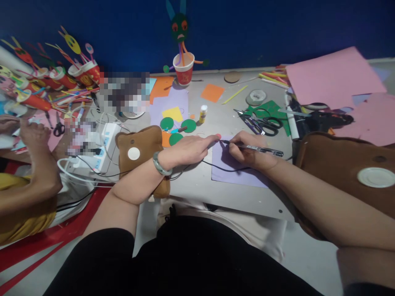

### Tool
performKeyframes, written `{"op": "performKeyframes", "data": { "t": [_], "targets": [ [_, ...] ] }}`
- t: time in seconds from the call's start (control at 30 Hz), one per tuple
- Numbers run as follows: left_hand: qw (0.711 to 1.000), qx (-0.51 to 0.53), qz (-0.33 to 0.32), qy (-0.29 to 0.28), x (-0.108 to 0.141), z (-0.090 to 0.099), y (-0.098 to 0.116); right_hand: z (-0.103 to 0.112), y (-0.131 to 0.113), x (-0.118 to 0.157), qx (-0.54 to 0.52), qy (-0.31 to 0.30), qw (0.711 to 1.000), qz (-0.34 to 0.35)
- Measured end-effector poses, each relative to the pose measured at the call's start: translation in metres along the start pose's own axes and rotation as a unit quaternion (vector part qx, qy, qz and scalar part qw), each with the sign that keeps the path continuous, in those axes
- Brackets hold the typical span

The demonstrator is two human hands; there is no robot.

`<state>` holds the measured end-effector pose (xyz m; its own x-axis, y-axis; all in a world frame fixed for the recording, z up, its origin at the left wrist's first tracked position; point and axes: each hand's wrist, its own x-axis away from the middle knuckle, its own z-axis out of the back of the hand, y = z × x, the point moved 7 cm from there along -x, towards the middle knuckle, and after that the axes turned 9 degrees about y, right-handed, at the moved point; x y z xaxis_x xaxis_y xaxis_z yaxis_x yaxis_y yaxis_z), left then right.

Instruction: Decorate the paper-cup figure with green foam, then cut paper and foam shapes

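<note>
At the purple sheet's point(228, 169) far-left corner on the table point(191, 187), my left hand point(191, 149), unclenched, presses one fingertip against a small red disc point(218, 136). My right hand point(243, 151) grips a black marker point(268, 151), tip near the disc; scissors point(262, 123) lie beyond.

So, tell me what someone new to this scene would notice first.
Probably the green paper head with blue ears, rising from a red and white cup against the dark blue wall at the back. Next, perhaps, the large pink sheet at the far right of the table, and, near the middle, the right hand holding a black marker over purple paper.
</note>
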<state>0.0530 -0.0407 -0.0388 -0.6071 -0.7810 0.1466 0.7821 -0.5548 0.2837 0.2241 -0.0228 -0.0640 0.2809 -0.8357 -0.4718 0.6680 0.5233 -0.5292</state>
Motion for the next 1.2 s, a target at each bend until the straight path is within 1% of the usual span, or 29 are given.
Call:
{"op": "performKeyframes", "data": {
  "t": [0.17,0.27,0.33,0.4,0.47,0.53,0.63,0.7,0.8,0.9,0.97,1.03,1.1,1.2],
  "targets": [
    [1.000,-0.001,0.004,-0.003,0.000,0.001,0.001,0.003,0.000,-0.004,-0.057,-0.004,0.998,-0.020],
    [1.000,-0.002,0.001,-0.002,0.001,0.002,0.002,0.010,0.004,-0.009,-0.093,0.033,0.993,-0.064],
    [1.000,-0.006,-0.004,0.001,0.001,0.002,0.003,0.019,0.009,-0.012,-0.135,0.082,0.980,-0.118],
    [1.000,-0.015,-0.006,-0.001,0.002,0.001,0.004,0.026,0.014,-0.017,-0.192,0.120,0.958,-0.174],
    [1.000,-0.029,-0.010,-0.007,0.002,-0.004,0.007,0.031,0.014,-0.024,-0.236,0.126,0.941,-0.206],
    [0.998,-0.051,-0.017,-0.012,0.002,-0.012,0.011,0.031,0.010,-0.034,-0.247,0.090,0.941,-0.210],
    [0.996,-0.088,-0.013,0.000,0.002,-0.024,0.015,0.022,0.002,-0.053,-0.231,0.004,0.955,-0.185],
    [0.995,-0.094,-0.004,0.015,0.001,-0.030,0.017,0.010,-0.001,-0.065,-0.224,-0.060,0.960,-0.156],
    [0.996,-0.087,-0.003,0.023,0.001,-0.036,0.020,-0.013,-0.001,-0.081,-0.204,-0.152,0.958,-0.132],
    [0.997,-0.074,-0.003,0.030,0.001,-0.034,0.021,-0.035,0.001,-0.090,-0.153,-0.251,0.947,-0.131],
    [0.998,-0.063,-0.006,0.028,0.001,-0.032,0.022,-0.045,0.002,-0.092,-0.117,-0.300,0.938,-0.129],
    [0.998,-0.052,-0.007,0.022,0.002,-0.031,0.022,-0.051,0.001,-0.093,-0.090,-0.323,0.935,-0.116],
    [0.999,-0.045,-0.005,0.021,0.002,-0.029,0.022,-0.053,-0.002,-0.094,-0.075,-0.328,0.937,-0.090],
    [0.999,-0.045,-0.007,0.024,0.002,-0.027,0.022,-0.053,-0.007,-0.094,-0.092,-0.324,0.940,-0.051]
  ]
}}
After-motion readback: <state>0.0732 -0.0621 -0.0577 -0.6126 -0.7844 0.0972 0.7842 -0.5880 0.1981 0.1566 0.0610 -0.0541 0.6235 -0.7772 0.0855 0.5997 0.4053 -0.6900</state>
